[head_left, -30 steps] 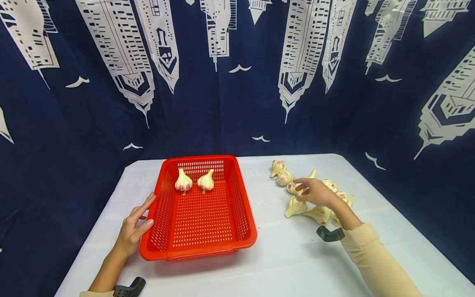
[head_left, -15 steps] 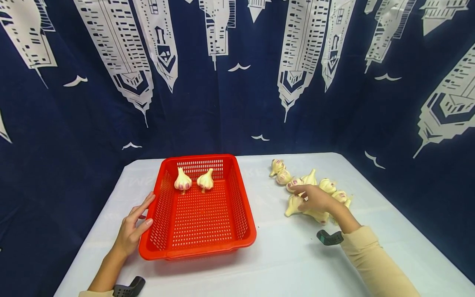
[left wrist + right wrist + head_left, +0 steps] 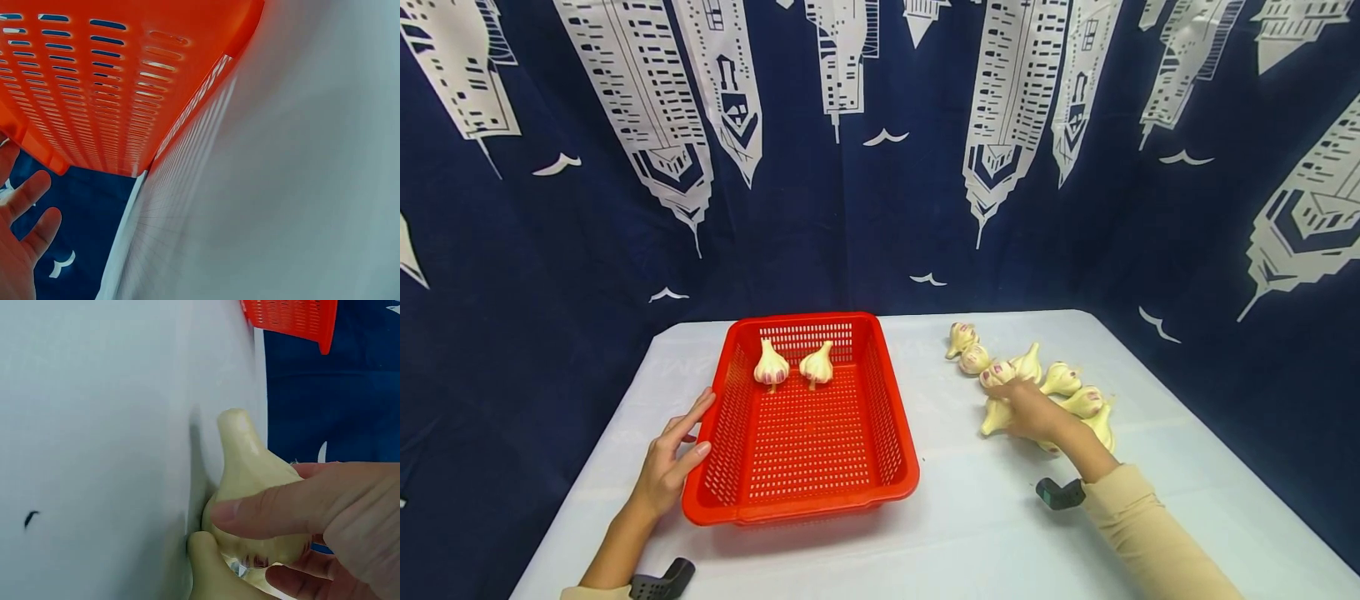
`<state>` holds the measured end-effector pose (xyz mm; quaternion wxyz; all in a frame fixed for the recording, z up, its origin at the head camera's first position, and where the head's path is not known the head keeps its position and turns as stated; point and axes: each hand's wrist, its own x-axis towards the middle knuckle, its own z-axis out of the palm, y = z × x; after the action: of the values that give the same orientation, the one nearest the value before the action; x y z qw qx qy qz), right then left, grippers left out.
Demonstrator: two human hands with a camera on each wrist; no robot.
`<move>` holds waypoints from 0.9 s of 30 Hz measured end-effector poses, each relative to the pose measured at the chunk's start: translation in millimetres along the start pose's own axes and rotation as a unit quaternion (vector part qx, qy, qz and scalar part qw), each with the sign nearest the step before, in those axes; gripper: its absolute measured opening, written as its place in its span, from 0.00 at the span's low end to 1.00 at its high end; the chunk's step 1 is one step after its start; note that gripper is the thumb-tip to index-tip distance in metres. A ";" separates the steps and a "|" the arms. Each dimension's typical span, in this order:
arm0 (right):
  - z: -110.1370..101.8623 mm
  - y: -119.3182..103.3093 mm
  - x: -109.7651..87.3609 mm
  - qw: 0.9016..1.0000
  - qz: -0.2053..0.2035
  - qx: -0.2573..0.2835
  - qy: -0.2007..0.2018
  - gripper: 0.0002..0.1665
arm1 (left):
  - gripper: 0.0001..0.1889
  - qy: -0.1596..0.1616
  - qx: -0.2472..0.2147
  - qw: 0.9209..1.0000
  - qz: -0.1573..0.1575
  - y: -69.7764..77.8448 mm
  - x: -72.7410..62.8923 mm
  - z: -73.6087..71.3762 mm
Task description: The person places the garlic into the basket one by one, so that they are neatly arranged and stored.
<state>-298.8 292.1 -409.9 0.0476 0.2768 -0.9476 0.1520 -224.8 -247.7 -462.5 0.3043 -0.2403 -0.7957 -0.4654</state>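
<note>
My left hand (image 3: 666, 467) rests its extended fingers on the left rim of a red plastic basket (image 3: 797, 508). In the left wrist view its fingers (image 3: 39, 232) spread beside the slotted basket wall (image 3: 94, 69). Two garlic bulbs (image 3: 771, 367) with purple-streaked bases stand inside at the far end. On the right, my right hand (image 3: 1037, 412) reaches into a group of garlic bulbs. The right wrist view shows its thumb across a pale garlic bulb (image 3: 250, 469), with the fingers curled on the other side. Another garlic bulb (image 3: 215, 575) lies close below it.
Several loose garlic bulbs (image 3: 1062, 380) lie around the right hand, two of them farther back (image 3: 962, 339). A white cloth covers the table (image 3: 970, 533). Behind it hangs a dark blue curtain (image 3: 850, 208) with white building prints.
My right hand has lowered onto the near-left garlic bulb and its fingers have closed round it, nudging it slightly to the right. My left hand and the basket stay put.
</note>
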 end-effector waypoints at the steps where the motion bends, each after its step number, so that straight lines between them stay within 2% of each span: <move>1: 0.8 0.1 0.1 1.000 0.003 -0.005 0.001 0.39 | 0.33 0.000 0.001 1.000 -0.001 0.2 0.1 -0.1; 11: 0.2 -0.7 1.3 0.998 0.056 -0.010 -0.007 0.37 | 0.33 0.003 -0.002 1.000 0.008 0.5 0.9 0.0; 15: -4.2 -0.5 1.2 0.999 0.046 -0.003 0.005 0.34 | 0.33 0.005 -0.001 1.000 0.009 0.0 0.6 -0.3; 21: -11.0 -0.5 2.6 0.998 0.036 0.018 0.044 0.30 | 0.33 0.005 0.003 1.000 0.007 0.9 0.9 -0.9; 27: -20.5 -1.9 3.8 0.996 0.046 0.055 0.061 0.34 | 0.32 0.005 -0.003 1.000 0.011 2.2 0.4 0.4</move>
<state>-300.8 295.1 -389.3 0.0830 0.2249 -0.9450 0.2226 -223.8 -246.4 -461.1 0.3128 -0.2475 -0.7902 -0.4652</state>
